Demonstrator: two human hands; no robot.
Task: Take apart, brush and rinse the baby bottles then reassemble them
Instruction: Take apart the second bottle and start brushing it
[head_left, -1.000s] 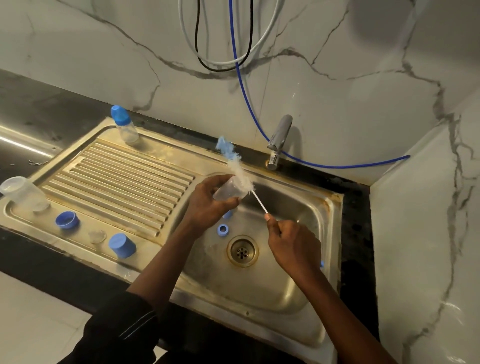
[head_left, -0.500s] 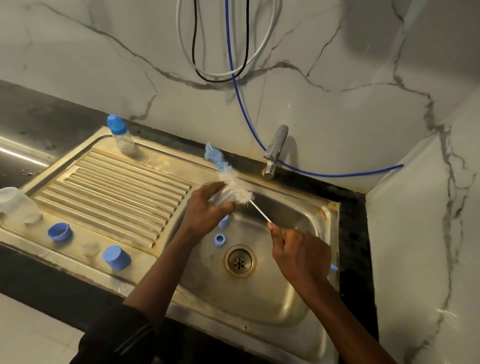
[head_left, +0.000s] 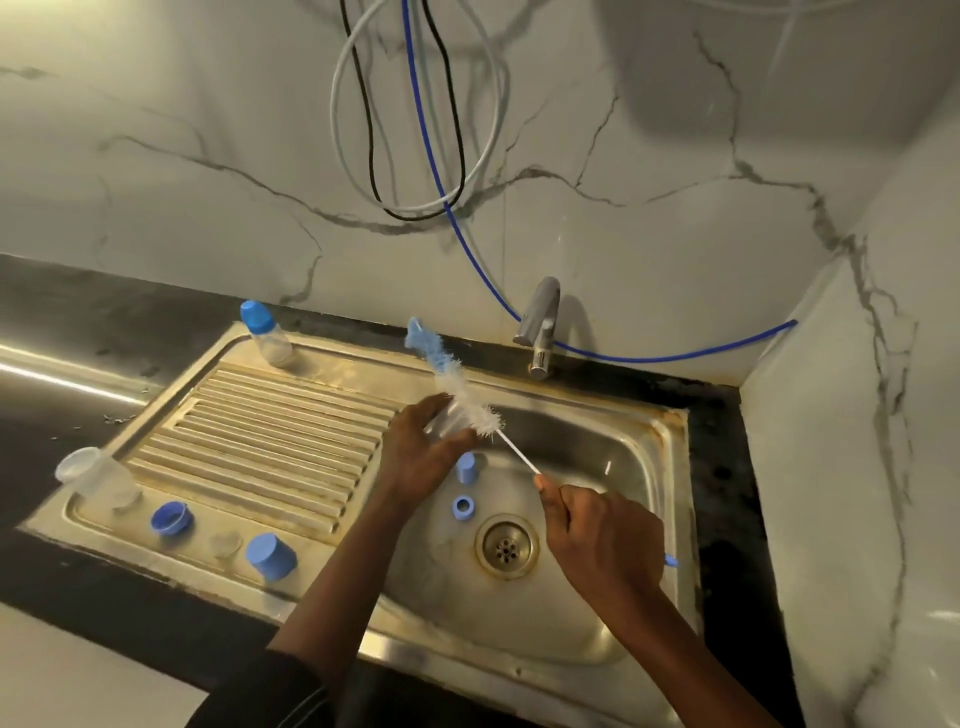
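Observation:
My left hand (head_left: 415, 452) grips a small clear bottle body (head_left: 445, 422) over the left edge of the sink basin (head_left: 613, 467). My right hand (head_left: 602, 545) holds the thin handle of a bottle brush (head_left: 457, 379), whose white and blue bristles lie across the bottle's outside and stick up past it. A blue collar ring (head_left: 462, 505) and a blue cap (head_left: 466, 466) lie in the basin near the drain (head_left: 505, 544). On the drainboard (head_left: 270, 431) are a clear bottle body (head_left: 96, 475), a blue ring (head_left: 171, 517), a clear teat (head_left: 226, 544) and a blue cap (head_left: 270, 556).
An assembled small bottle with a blue cap (head_left: 265, 332) stands at the drainboard's back edge. The tap (head_left: 540, 327) rises behind the basin, with a blue hose (head_left: 649, 358) and looped cables (head_left: 415, 130) on the marble wall. Black counter surrounds the sink.
Both hands and the brush kept nearly the same pose; the brush bristles slid slightly along the bottle. The view shifted upward and a little left.

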